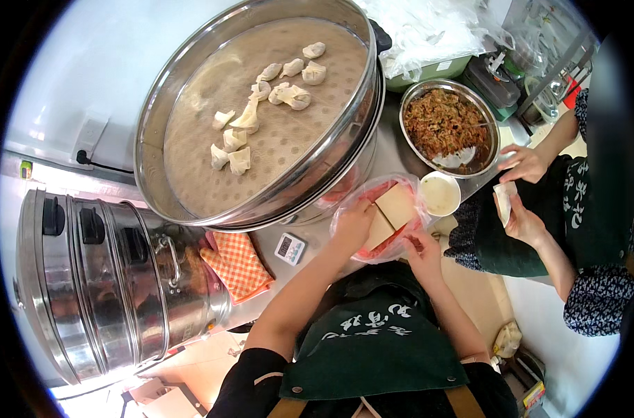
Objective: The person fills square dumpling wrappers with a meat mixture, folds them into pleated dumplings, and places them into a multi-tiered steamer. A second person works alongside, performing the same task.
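Two stacks of square dough wrappers (395,206) lie side by side in a pink-red and clear plastic bag (371,187) in front of me. My left hand (354,227) is at the bag's left side, its fingertips against the near stack. Whether those fingers grip the wrappers or the bag is hidden. At the bag's right edge, my right hand (424,253) pinches the plastic between thumb and fingers. Beyond the bag, a large steel steamer tier (155,177) holds several folded dumplings (296,96) on a mesh liner (202,125).
A bowl of minced filling (445,123) and a white cup of pale liquid (440,193) stand at right. A co-worker's hand (523,222) holds a wrapper (505,201). A digital timer (290,248), checked oven mitt (238,264) and stacked steamer (108,282) are left.
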Tool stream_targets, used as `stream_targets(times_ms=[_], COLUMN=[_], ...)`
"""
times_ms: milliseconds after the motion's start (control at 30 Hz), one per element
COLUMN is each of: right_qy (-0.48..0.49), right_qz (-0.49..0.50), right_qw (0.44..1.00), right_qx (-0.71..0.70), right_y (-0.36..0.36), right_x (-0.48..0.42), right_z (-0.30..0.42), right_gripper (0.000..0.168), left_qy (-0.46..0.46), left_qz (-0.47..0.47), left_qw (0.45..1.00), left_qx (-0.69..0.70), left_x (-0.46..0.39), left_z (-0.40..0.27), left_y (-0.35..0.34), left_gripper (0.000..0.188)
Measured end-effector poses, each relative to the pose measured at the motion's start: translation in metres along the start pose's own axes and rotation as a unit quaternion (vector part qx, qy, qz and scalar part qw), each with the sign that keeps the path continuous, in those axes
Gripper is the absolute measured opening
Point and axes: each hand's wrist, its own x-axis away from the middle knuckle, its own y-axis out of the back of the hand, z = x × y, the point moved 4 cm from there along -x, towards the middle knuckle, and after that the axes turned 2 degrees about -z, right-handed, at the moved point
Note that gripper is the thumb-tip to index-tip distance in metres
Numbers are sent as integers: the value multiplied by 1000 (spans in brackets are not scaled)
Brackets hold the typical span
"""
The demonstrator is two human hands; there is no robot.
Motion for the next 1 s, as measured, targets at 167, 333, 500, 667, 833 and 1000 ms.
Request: stream_targets(times_ms=[167,333,500,667,833,1000], right_qy=[-31,-27,74,235,218,174], right_qz=[8,-5,-14,11,69,62], right_qw=[999,1000,994,935,930,957], right_qx=[25,0,79,266,289,222], right_y=[0,1,-8,-34,-70,-76], right_x=[15,18,-2,-33,-42,-39], right_z=[-15,-15,10,42,13,28], right_gripper=[16,16,16,22,14,8], left_qy=[20,75,93,48,36,319], left_qz=[25,29,25,14,-50,-129], left_qw=[999,995,994,999,997,880], left_qx=[25,57,47,21,52,328], left_x=[1,-2,-4,3,22,59], left_z=[12,16,18,9,1,0], left_y=[-5,-7,-7,9,40,46], left_gripper=[10,8,8,7,8,16])
